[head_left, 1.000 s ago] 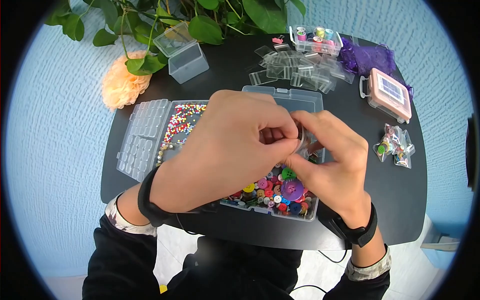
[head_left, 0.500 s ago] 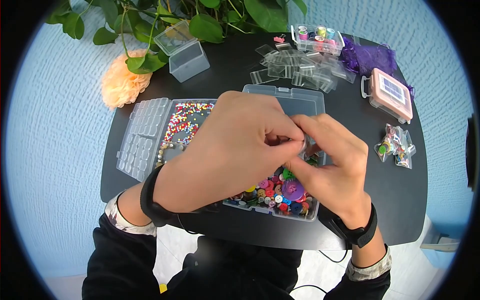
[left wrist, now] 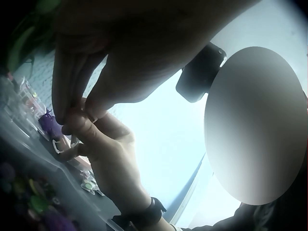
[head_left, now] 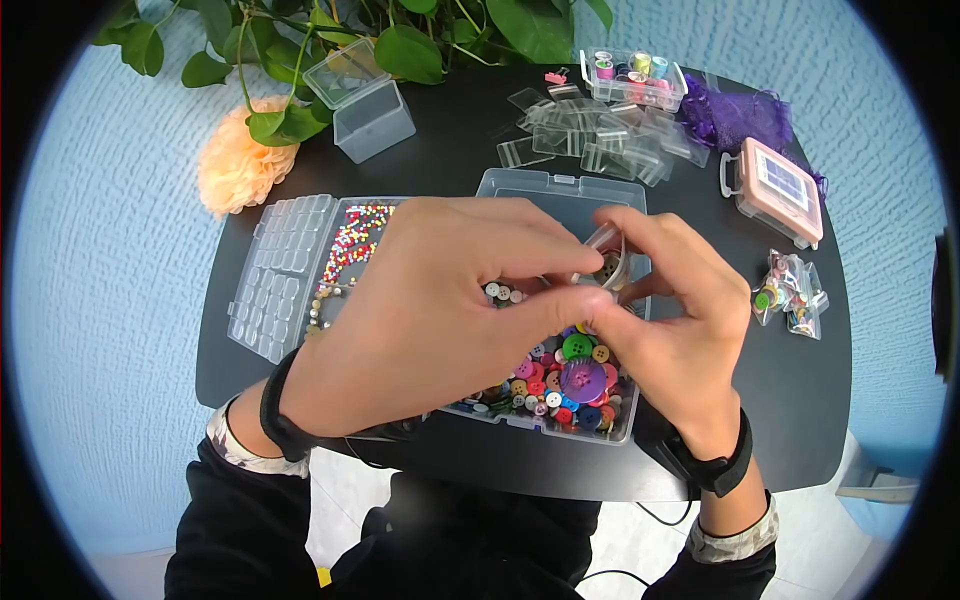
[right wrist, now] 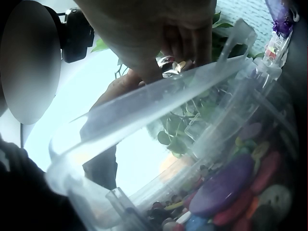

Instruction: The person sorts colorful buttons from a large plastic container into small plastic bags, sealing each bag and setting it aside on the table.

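Observation:
Over an open clear box of mixed buttons (head_left: 583, 380), both hands meet around a small clear bag (head_left: 612, 262) with a brownish button inside. The right hand (head_left: 680, 320) pinches the bag between curled fingers and thumb. Across from it, the left hand (head_left: 450, 290) has its thumb and index finger at the bag's edge, the fingertips near the right thumb. In the left wrist view the fingertips of both hands touch closely. Within the right wrist view the bag shows only as a shiny patch (right wrist: 174, 67) between the fingers.
Left of the buttons lies a compartment box of small beads (head_left: 345, 245). Behind stand an empty clear box (head_left: 372, 125), flat clear bags (head_left: 590, 135) and a spool box (head_left: 635, 80). On the right are a pink-lidded case (head_left: 780, 185) and filled bags (head_left: 790, 290).
The left hand has shifted slightly left and its finger and thumb have spread apart. More of the bag and the button inside it now shows between the hands.

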Available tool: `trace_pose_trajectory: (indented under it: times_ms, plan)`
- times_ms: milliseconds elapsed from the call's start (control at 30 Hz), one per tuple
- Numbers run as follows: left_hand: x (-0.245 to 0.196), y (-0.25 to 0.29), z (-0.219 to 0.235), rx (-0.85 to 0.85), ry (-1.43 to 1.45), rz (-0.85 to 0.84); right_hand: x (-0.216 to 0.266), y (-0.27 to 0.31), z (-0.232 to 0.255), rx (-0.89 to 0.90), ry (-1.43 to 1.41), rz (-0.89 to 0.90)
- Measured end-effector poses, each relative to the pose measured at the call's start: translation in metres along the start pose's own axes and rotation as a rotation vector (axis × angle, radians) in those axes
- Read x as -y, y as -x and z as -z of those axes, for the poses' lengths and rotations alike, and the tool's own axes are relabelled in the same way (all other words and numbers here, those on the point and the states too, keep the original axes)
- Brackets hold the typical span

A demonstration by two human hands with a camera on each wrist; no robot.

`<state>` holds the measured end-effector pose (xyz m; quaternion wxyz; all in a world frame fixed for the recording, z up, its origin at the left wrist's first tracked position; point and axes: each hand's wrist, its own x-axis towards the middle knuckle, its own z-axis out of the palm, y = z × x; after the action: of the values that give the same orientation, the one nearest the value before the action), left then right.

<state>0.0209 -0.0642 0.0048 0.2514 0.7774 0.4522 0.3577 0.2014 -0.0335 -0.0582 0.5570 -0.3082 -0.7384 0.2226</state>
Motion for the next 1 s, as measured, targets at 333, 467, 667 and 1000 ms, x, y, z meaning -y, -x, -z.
trace_pose_trajectory:
  times_ms: [333,467,667,1000]
  plan:
    - [0.010,-0.006,-0.002,-0.123,-0.118,-0.121,0.006,-0.003,-0.001,0.054,-0.162,-0.054]
    - [0.008,-0.005,0.000,-0.150,-0.111,-0.204,0.005,-0.004,0.002,0.018,-0.324,-0.148]
    - [0.010,-0.002,0.001,-0.140,-0.106,-0.229,0.013,-0.007,0.011,0.086,-0.431,-0.360]
    - [0.014,-0.002,-0.002,-0.142,-0.037,-0.224,0.006,-0.003,0.011,0.039,-0.591,-0.483]
